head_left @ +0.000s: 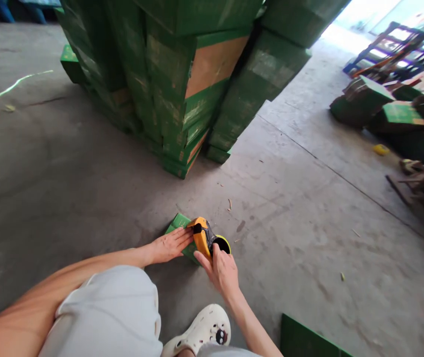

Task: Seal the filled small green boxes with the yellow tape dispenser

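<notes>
A small green box (178,223) lies on the concrete floor in front of me. My left hand (169,245) rests flat on it, fingers stretched out, pressing it down. My right hand (220,270) is closed around the handle of an orange tape dispenser (203,237), which carries a yellowish tape roll (222,244). The dispenser's head sits on top of the box, just right of my left fingertips. My white-clad knee (111,312) and a white clog (200,332) show at the bottom.
A tall stack of green cartons (182,74) stands just behind the box. More green cartons (375,101) and wooden scraps lie at the right. A flat green sheet (304,339) lies at the bottom right. A blue pallet (397,47) stands in the far right corner.
</notes>
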Demonstrator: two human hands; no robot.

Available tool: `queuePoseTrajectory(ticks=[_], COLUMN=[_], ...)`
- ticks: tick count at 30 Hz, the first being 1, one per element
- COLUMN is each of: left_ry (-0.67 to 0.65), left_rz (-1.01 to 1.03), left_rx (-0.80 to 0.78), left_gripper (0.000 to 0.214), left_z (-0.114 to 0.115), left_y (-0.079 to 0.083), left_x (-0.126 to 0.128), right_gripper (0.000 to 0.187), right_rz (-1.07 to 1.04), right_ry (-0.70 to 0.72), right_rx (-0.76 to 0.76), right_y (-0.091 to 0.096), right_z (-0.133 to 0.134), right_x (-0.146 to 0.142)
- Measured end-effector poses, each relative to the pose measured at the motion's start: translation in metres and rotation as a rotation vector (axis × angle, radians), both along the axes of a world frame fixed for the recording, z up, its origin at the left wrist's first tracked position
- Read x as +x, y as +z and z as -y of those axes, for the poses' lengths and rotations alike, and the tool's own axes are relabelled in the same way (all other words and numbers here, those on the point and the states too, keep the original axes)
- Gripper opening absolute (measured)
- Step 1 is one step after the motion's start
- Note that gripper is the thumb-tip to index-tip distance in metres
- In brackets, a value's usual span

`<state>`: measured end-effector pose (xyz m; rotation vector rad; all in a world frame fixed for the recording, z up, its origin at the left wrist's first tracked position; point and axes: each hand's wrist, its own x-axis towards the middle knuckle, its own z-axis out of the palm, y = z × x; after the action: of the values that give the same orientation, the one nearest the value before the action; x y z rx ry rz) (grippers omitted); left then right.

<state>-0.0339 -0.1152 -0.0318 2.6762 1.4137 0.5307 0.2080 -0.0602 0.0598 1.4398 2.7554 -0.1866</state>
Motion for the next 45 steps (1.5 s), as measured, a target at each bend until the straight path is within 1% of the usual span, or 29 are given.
queuePoseTrajectory(ticks=[1, 3, 5, 7, 9, 11, 13, 16, 19, 21, 25, 30, 32, 34, 36, 39, 41, 43, 44, 45], left_ry=[-0.006, -0.012, -0.009, -0.005, -0.01, -0.019, -0.025, -0.03, -0.042, -0.035, -0.003, -0.02, -0.021, -0.021, -0.023, -0.028, -0.018, 0.063, 0.144, 0.253], left_rz=[0.001, -0.001, -0.003, -0.008, -0.013, -0.006, 0.014, 0.034, 0.036, 0.039, 0.051, 0.059, 0.076, 0.102, 0.124, 0.168, 0.259, 0.439, 0.57, 0.729], left_rx=[0.001, -0.002, -0.004, -0.004, -0.001, 0.001, -0.01, -0.059, -0.074, -0.072, -0.092, -0.072, -0.082, -0.109, -0.148, -0.213, -0.27, -0.364, -0.439, -0.542], left_gripper=[0.083, 0.083, 0.083, 0.083, 0.082, 0.077, 0.068, 0.058, 0.062, 0.066, 0.068, 0.074, 0.071, 0.065, 0.061, 0.062, 0.056, 0.042, 0.038, 0.036], left_z=[-0.001, -0.002, -0.003, -0.003, -0.002, -0.002, -0.003, -0.005, -0.005, -0.004, 0.0, 0.0, 0.0, -0.001, -0.002, -0.003, -0.005, -0.008, -0.011, -0.015], left_y=[0.0, 0.001, 0.0, -0.001, -0.002, -0.002, -0.001, 0.003, 0.007, 0.008, 0.006, 0.0, 0.0, 0.001, 0.006, 0.019, 0.03, 0.041, 0.047, 0.052], left_x=[0.0, 0.0, 0.0, 0.0, 0.0, -0.001, -0.001, -0.001, -0.002, -0.002, -0.002, -0.005, -0.005, -0.006, -0.006, -0.007, -0.009, -0.011, -0.013, -0.014], right_gripper=[0.047, 0.04, 0.031, 0.029, 0.034, 0.044, 0.053, 0.056, 0.053, 0.052, 0.051, 0.054, 0.053, 0.051, 0.05, 0.051, 0.051, 0.051, 0.051, 0.052], right_rz=[0.052, 0.091, 0.051, -0.048, -0.18, -0.325, -0.444, -0.535, -0.593, -0.627, -0.667, -0.79, -0.825, -0.8, -0.751, -0.721, -0.712, -0.709, -0.711, -0.714], right_ry=[-0.044, -0.104, -0.14, -0.172, -0.212, -0.254, -0.282, -0.314, -0.334, -0.332, -0.343, -0.418, -0.4, -0.352, -0.327, -0.341, -0.339, -0.325, -0.32, -0.317], right_rx=[-0.017, -0.03, -0.031, -0.06, -0.13, -0.231, -0.346, -0.454, -0.531, -0.579, -0.619, -0.676, -0.718, -0.788, -0.83, -0.8, -0.787, -0.804, -0.816, -0.826], right_y=[0.001, 0.0, 0.001, 0.009, 0.023, 0.038, 0.046, 0.042, 0.032, 0.029, 0.031, 0.037, 0.039, 0.039, 0.037, 0.031, 0.027, 0.023, 0.022, 0.021], right_z=[-0.002, -0.005, -0.006, -0.009, -0.014, -0.021, -0.028, -0.034, -0.036, -0.036, -0.037, -0.039, -0.039, -0.038, -0.038, -0.038, -0.039, -0.039, -0.039, -0.039], right_x=[-0.007, -0.016, -0.02, -0.018, -0.016, -0.018, -0.023, -0.031, -0.031, -0.028, -0.022, -0.02, -0.021, -0.023, -0.024, -0.022, -0.019, -0.016, -0.014, -0.013])
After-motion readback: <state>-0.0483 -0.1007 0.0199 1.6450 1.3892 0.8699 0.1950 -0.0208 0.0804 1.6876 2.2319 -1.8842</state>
